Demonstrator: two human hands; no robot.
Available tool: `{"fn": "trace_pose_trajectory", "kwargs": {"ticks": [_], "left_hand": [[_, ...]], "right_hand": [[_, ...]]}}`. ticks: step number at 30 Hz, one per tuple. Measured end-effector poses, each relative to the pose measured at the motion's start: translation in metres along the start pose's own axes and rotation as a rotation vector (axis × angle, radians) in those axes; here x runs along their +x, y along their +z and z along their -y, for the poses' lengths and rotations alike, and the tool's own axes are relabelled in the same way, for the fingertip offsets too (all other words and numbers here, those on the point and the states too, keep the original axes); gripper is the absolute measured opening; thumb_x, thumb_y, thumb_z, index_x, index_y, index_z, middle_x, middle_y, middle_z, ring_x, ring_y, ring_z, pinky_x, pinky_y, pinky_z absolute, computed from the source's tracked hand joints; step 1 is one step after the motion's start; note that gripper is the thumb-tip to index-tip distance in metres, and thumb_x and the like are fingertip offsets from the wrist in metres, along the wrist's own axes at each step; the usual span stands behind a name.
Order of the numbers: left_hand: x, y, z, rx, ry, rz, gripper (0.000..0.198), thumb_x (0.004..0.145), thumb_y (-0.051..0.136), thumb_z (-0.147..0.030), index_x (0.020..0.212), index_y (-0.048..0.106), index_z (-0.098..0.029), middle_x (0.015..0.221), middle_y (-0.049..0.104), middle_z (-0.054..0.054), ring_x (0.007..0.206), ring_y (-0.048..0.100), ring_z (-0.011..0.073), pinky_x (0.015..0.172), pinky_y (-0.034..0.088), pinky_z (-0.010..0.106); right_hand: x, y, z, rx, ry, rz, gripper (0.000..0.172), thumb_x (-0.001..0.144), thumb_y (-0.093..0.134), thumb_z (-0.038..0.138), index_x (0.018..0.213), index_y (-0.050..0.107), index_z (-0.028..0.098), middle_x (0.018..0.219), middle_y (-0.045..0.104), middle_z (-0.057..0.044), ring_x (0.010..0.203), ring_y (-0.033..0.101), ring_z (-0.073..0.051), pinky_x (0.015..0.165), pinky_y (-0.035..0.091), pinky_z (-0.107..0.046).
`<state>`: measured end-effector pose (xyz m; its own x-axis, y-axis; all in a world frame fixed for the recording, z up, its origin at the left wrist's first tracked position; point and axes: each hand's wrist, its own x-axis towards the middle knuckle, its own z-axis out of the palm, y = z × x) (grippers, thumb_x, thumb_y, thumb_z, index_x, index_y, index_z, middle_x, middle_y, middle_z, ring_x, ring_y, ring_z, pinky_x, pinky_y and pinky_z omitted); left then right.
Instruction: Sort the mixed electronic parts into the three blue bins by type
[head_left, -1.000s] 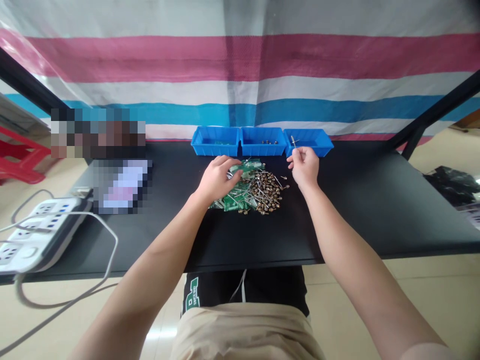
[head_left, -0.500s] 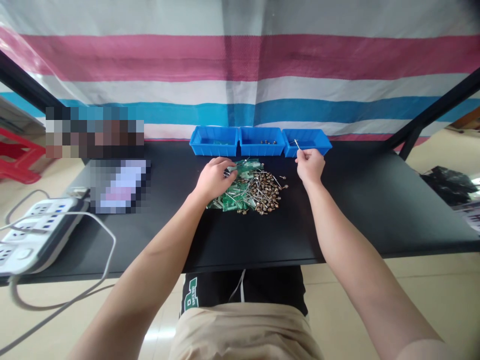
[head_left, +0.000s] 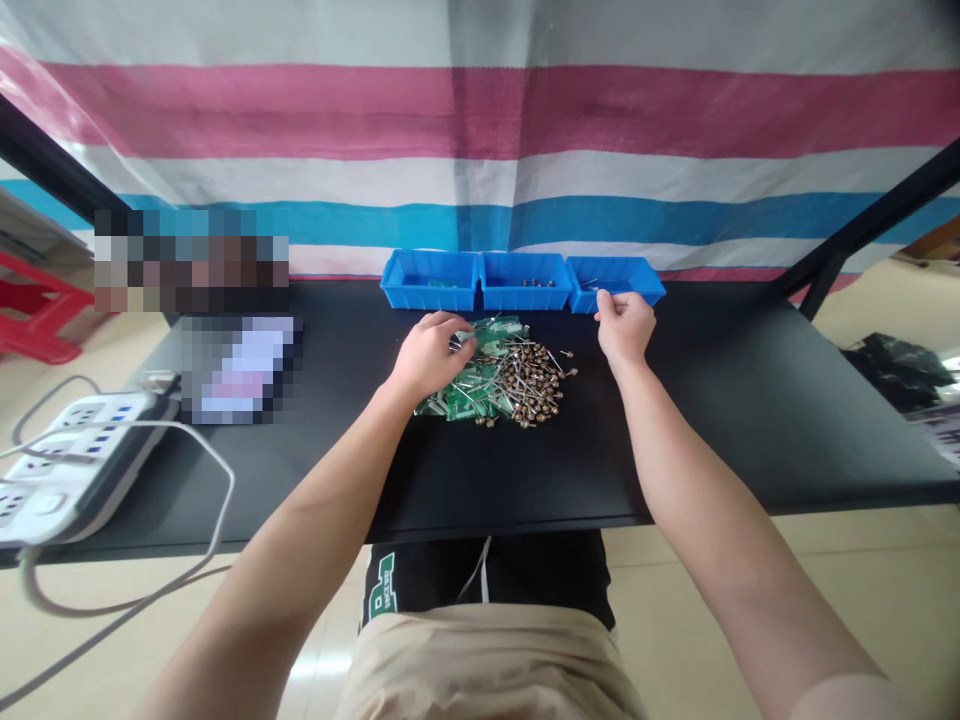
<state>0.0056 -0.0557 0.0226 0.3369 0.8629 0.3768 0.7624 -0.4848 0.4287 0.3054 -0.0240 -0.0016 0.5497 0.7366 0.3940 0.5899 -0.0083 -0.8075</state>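
On the black table lies a mixed pile of green plastic packets [head_left: 469,392] and metal screws with brownish heads [head_left: 534,378]. My left hand [head_left: 433,352] rests at the pile's left side, thumb and index finger apart, touching the packets. Over the front edge of the right blue bin [head_left: 616,296], my right hand [head_left: 627,325] has its fingers closed; what is between them, if anything, is hidden. A thin silvery piece shows inside that bin. The middle blue bin [head_left: 525,298] holds several brownish pieces, and greenish material lies in the left blue bin [head_left: 429,297].
A white power strip [head_left: 82,450] with grey cables sits at the table's left end, near a blurred phone-like object [head_left: 247,370]. Black frame posts [head_left: 847,230] rise at both sides. A striped sheet [head_left: 337,110] hangs behind the bins.
The thin silver piece that stuck up from my right fingers no longer shows there. My right hand has shifted slightly right. My left hand stays on the pile.
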Motion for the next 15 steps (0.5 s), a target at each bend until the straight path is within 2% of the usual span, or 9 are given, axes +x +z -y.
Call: {"fn": "trace_pose_trajectory", "kwargs": {"ticks": [5, 7, 9, 11, 13, 15], "left_hand": [[0.000, 0.000, 0.001, -0.001, 0.006, 0.004, 0.026, 0.089, 0.055, -0.032, 0.101, 0.073, -0.018, 0.112, 0.072, 0.010, 0.108, 0.065, 0.0290, 0.099, 0.053, 0.046], [0.000, 0.001, 0.001, -0.003, 0.010, -0.002, 0.026, 0.089, 0.056, -0.032, 0.101, 0.073, -0.018, 0.111, 0.072, 0.010, 0.107, 0.065, 0.0289, 0.098, 0.053, 0.046], [0.000, 0.000, 0.002, -0.002, 0.015, -0.010, 0.026, 0.089, 0.056, -0.032, 0.101, 0.073, -0.018, 0.110, 0.072, 0.010, 0.107, 0.066, 0.0289, 0.098, 0.053, 0.046], [0.001, -0.001, 0.004, 0.002, 0.019, -0.016, 0.025, 0.089, 0.056, -0.032, 0.100, 0.073, -0.018, 0.109, 0.072, 0.011, 0.106, 0.066, 0.0287, 0.098, 0.053, 0.046], [0.002, -0.002, 0.006, 0.005, 0.022, -0.022, 0.025, 0.089, 0.056, -0.032, 0.100, 0.073, -0.019, 0.108, 0.072, 0.010, 0.106, 0.066, 0.0281, 0.097, 0.054, 0.045], [0.003, -0.003, 0.008, 0.007, 0.020, -0.029, 0.024, 0.090, 0.056, -0.033, 0.100, 0.073, -0.019, 0.107, 0.072, 0.010, 0.105, 0.066, 0.0273, 0.096, 0.054, 0.044]], "right_hand": [[-0.003, -0.003, 0.006, 0.064, -0.020, 0.032, 0.036, 0.084, 0.060, 0.055, 0.074, 0.059, 0.020, 0.066, 0.068, -0.005, 0.068, 0.067, -0.021, 0.078, 0.051, -0.035], [-0.003, -0.009, 0.011, 0.067, -0.025, 0.088, 0.036, 0.083, 0.059, 0.053, 0.070, 0.059, 0.020, 0.064, 0.067, -0.004, 0.066, 0.065, -0.020, 0.075, 0.050, -0.033], [-0.002, -0.018, 0.017, 0.059, -0.023, 0.251, 0.028, 0.080, 0.060, 0.044, 0.067, 0.059, 0.019, 0.061, 0.066, -0.003, 0.062, 0.062, -0.017, 0.069, 0.047, -0.030], [-0.001, -0.030, 0.023, 0.007, -0.026, 0.515, 0.015, 0.074, 0.061, 0.032, 0.067, 0.062, 0.018, 0.057, 0.064, -0.001, 0.059, 0.059, -0.016, 0.062, 0.042, -0.027], [-0.001, -0.040, 0.028, -0.098, -0.048, 0.752, 0.010, 0.070, 0.061, 0.026, 0.071, 0.066, 0.018, 0.055, 0.063, 0.001, 0.057, 0.058, -0.015, 0.058, 0.038, -0.026], [-0.002, -0.047, 0.033, -0.184, -0.077, 0.864, 0.012, 0.068, 0.062, 0.023, 0.076, 0.069, 0.017, 0.056, 0.064, 0.002, 0.057, 0.058, -0.014, 0.057, 0.037, -0.026]]}}
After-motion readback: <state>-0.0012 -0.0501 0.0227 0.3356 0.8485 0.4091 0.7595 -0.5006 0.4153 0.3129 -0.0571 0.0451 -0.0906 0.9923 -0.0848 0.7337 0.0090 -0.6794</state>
